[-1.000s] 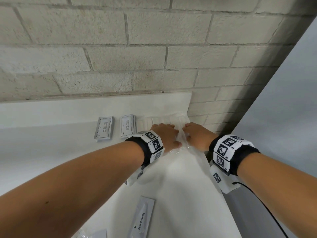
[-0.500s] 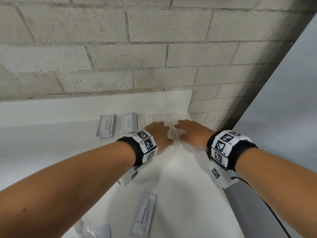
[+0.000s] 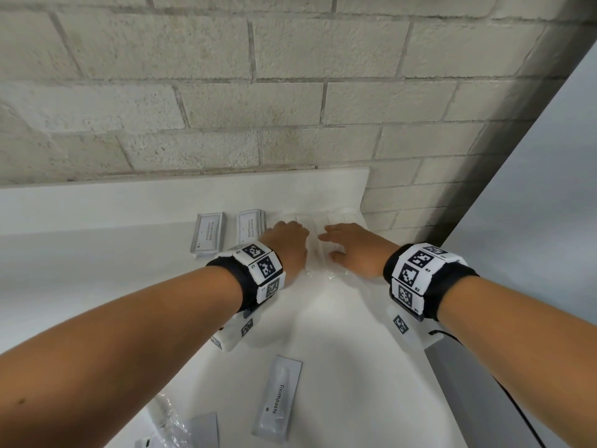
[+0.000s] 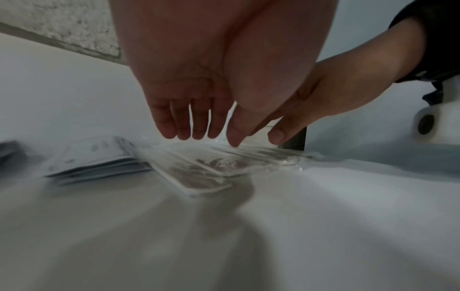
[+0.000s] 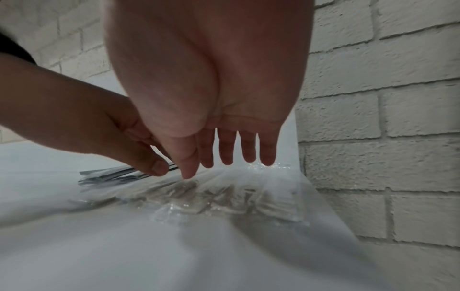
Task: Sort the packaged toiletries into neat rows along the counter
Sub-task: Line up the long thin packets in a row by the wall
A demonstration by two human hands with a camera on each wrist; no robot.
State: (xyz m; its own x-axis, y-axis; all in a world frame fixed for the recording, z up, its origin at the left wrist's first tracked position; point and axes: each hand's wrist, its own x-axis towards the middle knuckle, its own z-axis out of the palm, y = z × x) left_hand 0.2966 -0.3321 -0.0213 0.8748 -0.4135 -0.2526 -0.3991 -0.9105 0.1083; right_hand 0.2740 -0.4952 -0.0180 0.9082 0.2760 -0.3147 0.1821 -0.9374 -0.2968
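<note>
1. At the far left of the back row, a stack of shampoo sachets [image 3: 208, 236] lies flat on the white table [image 3: 339, 367]; a second stack of shampoo sachets [image 3: 250, 226] sits just beside it to the right.
2. The left hand [image 3: 287, 247] hovers palm down over the clear-wrapped packets [image 3: 318, 250], next in the row. Its fingers [image 4: 191, 122] are straight, close together and hold nothing.
3. The right hand [image 3: 353, 248] hangs beside it over the same clear packets, near the table's right edge. Its fingers [image 5: 248, 149] are loosely spread and empty, the thumb tip at or just above the wrap.
4. The step in hand appears to be squaring the clear packets into line with the sachet stacks.
5. Nearer the person, a toothpaste sachet [image 3: 277, 402] lies askew, well apart from the row, with more wrapped items [image 3: 181, 428] at the lower left. The next move probably calls for fetching these and starting their own row.
6. Against the earlier frames, both hands have flattened and drawn slightly apart, and the packets lie more spread than bunched.
</note>
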